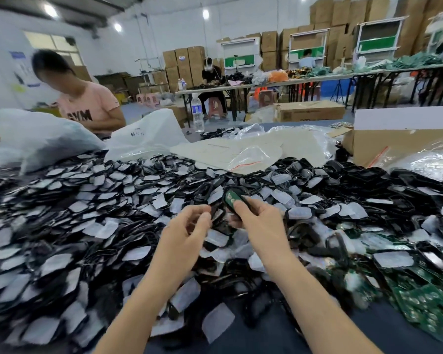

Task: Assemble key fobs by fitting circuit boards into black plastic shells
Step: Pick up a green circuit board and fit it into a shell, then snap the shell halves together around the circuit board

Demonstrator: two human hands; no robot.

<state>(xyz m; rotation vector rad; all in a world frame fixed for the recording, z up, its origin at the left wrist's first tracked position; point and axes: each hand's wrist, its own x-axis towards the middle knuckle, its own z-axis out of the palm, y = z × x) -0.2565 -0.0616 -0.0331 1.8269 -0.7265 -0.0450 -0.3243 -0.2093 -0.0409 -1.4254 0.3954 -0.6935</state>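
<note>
My right hand grips a black shell with a green circuit board lying in it, thumb pressing on the board's near end. My left hand is just left of it, fingers curled, pinching the edge of a black shell piece that is partly hidden. Both hands hover over a wide heap of black shells with pale film tabs that covers the table. Loose green circuit boards lie in a pile at the lower right.
Clear plastic bags and white bags lie behind the heap. A cardboard box stands at the back right. A person in a pink shirt sits across at the left. A water bottle stands beyond.
</note>
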